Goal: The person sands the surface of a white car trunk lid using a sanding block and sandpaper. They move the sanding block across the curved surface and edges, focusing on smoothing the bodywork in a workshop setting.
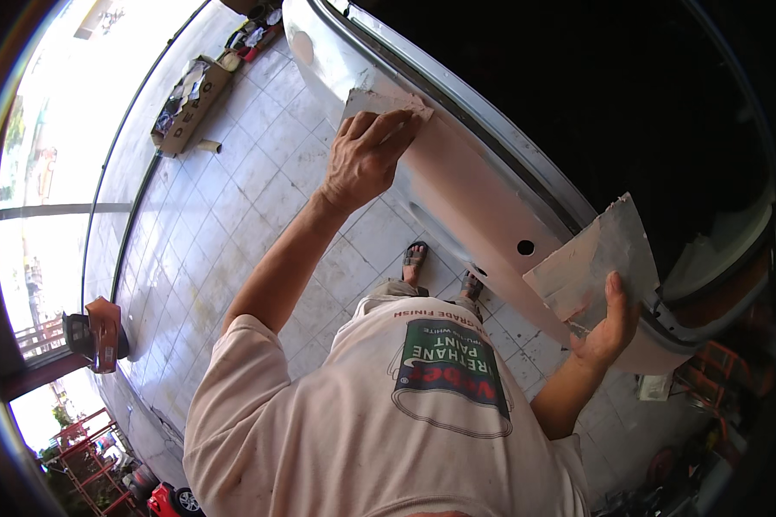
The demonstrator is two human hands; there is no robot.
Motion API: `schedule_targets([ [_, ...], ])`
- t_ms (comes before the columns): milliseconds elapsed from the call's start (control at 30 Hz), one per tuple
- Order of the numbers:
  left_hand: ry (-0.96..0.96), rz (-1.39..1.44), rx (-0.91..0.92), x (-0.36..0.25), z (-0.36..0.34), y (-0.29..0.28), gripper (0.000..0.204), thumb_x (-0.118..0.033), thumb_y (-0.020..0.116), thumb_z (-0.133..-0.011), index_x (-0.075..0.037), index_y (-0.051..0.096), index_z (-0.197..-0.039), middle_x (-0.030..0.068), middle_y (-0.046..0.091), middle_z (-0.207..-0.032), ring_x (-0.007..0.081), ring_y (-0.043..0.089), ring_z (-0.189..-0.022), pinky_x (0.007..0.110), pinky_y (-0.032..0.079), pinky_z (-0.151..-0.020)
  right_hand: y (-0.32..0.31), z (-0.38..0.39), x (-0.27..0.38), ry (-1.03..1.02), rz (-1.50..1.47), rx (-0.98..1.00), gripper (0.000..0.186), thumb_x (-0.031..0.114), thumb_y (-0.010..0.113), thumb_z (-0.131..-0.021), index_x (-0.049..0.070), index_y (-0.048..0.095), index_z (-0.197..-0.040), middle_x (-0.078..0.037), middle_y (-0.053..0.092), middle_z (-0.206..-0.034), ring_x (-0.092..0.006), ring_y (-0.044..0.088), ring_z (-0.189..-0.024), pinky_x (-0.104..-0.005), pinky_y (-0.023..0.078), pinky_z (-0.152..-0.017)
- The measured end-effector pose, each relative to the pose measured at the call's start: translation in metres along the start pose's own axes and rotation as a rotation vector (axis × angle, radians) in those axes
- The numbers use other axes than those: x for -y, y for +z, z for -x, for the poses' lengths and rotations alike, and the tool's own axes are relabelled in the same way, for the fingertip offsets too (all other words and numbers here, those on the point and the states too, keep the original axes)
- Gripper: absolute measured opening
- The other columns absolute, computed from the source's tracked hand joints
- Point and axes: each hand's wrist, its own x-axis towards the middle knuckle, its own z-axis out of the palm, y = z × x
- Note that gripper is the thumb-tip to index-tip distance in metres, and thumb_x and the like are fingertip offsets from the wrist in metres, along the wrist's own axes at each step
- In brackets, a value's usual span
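Note:
A long, curved vehicle body panel (pixel 470 202), pale with a pinkish coat of filler, runs diagonally from upper left to lower right. My left hand (pixel 364 159) is closed on a thin, flat filler spreader (pixel 364 102), which lies against the panel's upper part. Pinkish filler shows along the spreader's far edge. Lower right, my right hand (pixel 608 332) grips a larger flat grey plate (pixel 608 254) smeared with filler, its thumb on top and its other fingers mostly hidden. The plate is tilted over the panel, covering part of it; whether they touch I cannot tell.
A dark round hole (pixel 526 248) pierces the panel. Beyond its metal upper edge the vehicle's inside is dark. A cardboard box (pixel 194 103) full of odds and ends stands on the tiled floor (pixel 233 172). Red metal frames (pixel 720 370) stand at lower right.

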Motion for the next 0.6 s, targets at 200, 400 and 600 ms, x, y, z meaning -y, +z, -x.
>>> schedule_targets([
  [200, -0.127, -0.109, 0.052, 0.001, -0.034, -0.042, 0.058, 0.010, 0.069, -0.082, -0.013, 0.076, -0.134, 0.0074, 0.073, -0.123, 0.0290, 0.070, -0.106, 0.039, 0.062, -0.091, -0.059, 0.028, -0.015, -0.228, 0.419, 0.024, 0.082, 0.057, 0.081, -0.089, -0.005, 0.065, -0.139, -0.025, 0.066, -0.133, -0.0400, 0.067, -0.124, -0.0497, 0.055, -0.105],
  [400, -0.179, -0.112, 0.435, 0.014, -0.055, -0.046, 0.070, -0.002, 0.076, -0.080, -0.021, 0.068, -0.147, 0.0110, 0.066, -0.133, 0.0309, 0.066, -0.123, 0.044, 0.055, -0.110, -0.077, 0.038, -0.025, -0.204, 0.336, -0.017, 0.077, 0.054, 0.080, -0.091, -0.003, 0.066, -0.140, -0.025, 0.065, -0.135, -0.0429, 0.066, -0.125, -0.0512, 0.055, -0.105],
  [600, -0.346, 0.119, 0.533, 0.039, -0.061, -0.051, 0.073, -0.035, 0.094, -0.078, -0.022, 0.070, -0.146, 0.0132, 0.065, -0.136, 0.0327, 0.068, -0.123, 0.043, 0.057, -0.107, -0.090, 0.048, -0.036, -0.054, 0.268, -0.098, 0.076, 0.057, 0.077, -0.093, -0.001, 0.066, -0.141, -0.026, 0.064, -0.135, -0.0437, 0.065, -0.127, -0.0512, 0.056, -0.105],
])
